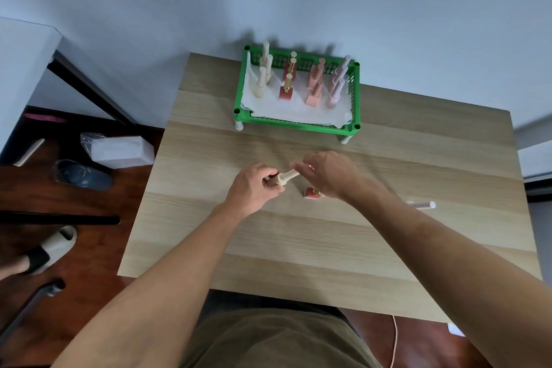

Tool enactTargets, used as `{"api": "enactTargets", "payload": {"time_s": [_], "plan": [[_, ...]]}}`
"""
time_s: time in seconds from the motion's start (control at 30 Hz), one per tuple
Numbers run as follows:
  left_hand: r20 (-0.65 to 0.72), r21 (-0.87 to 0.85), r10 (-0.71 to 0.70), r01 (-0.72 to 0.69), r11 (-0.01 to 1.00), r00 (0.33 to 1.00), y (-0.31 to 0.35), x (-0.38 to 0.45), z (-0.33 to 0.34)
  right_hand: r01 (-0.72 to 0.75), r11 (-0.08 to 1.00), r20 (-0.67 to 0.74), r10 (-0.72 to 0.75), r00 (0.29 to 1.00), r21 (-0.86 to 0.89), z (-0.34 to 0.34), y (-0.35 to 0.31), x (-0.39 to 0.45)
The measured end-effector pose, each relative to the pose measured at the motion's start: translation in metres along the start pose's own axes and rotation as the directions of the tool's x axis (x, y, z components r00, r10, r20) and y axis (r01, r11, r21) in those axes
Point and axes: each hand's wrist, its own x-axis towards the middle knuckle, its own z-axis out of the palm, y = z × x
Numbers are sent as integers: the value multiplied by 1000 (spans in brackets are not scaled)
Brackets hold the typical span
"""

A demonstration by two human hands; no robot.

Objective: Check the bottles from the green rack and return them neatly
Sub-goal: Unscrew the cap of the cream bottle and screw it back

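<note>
A green rack (295, 124) lined with white paper stands at the table's far edge and holds several upright bottles in cream, red, salmon and pale pink. Over the table's middle, my left hand (254, 188) grips the body of a cream bottle (282, 178) held sideways. My right hand (330, 175) pinches that bottle's long cap. A red bottle (310, 193) lies on the table just under my right hand, partly hidden. A pale pink bottle (422, 205) lies on its side to the right, behind my right forearm.
The wooden table (298, 248) sits against a white wall. On the floor to the left are a plastic-wrapped white box (122, 151), a dark shoe (85, 176) and a slippered foot (44, 251). A thin cable (395, 340) hangs near the table's front edge.
</note>
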Motion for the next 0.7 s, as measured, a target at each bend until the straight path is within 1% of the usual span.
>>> {"api": "enactTargets", "payload": {"time_s": [0.1,0.23,0.3,0.37,0.6,0.7], "plan": [[-2,5,2,-2,1000,1000,0,-1,0,43,998,-15,-42,999,53,-7,2,-3],[-7,26,1,-1,1000,1000,-1,0,0,188,975,10,-191,982,116,-14,5,-8],[-4,29,3,-3,1000,1000,0,0,1,200,973,-14,-200,980,118,-13,5,-9],[3,33,11,-11,999,1000,2,0,2,171,980,-31,-169,985,102,-10,3,-8],[-11,7,-4,4,1000,1000,2,-1,5,-29,1000,3,29,1000,-2,1,0,-5],[-11,7,-2,2,1000,1000,4,0,4,-56,998,27,55,998,20,1,2,-5]]}}
